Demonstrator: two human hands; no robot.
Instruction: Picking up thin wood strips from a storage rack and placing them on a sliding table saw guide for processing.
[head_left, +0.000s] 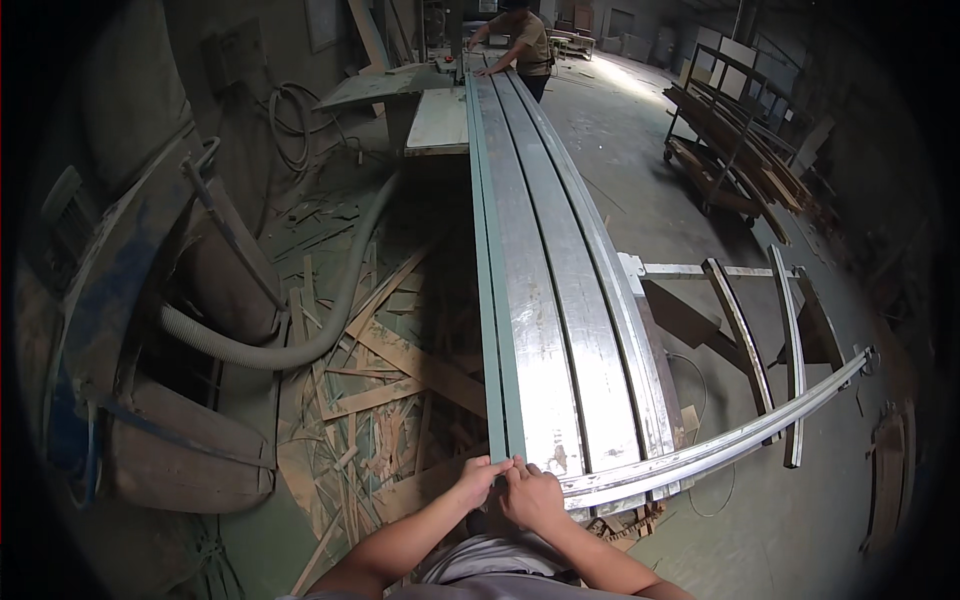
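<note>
Two narrow green strips, the left strip (488, 330) and the right strip (503, 340), run side by side with a thin dark gap between them. They lie along the left edge of a long silver sliding saw table (540, 300). At their near end, my left hand (480, 482) pinches the left strip between thumb and fingers. My right hand (534, 497) is closed at the end of the right strip, knuckles up, beside the metal crossbar. The two hands almost touch. My fingertips partly cover the strip ends.
At the far end another person (520, 45) leans over the table, hands on it. Wood offcuts (400, 375) litter the floor at left, beside a grey hose (290, 350) and dust bags. A curved metal crossbar (720, 440) extends right. A loaded cart (725, 140) stands farther back.
</note>
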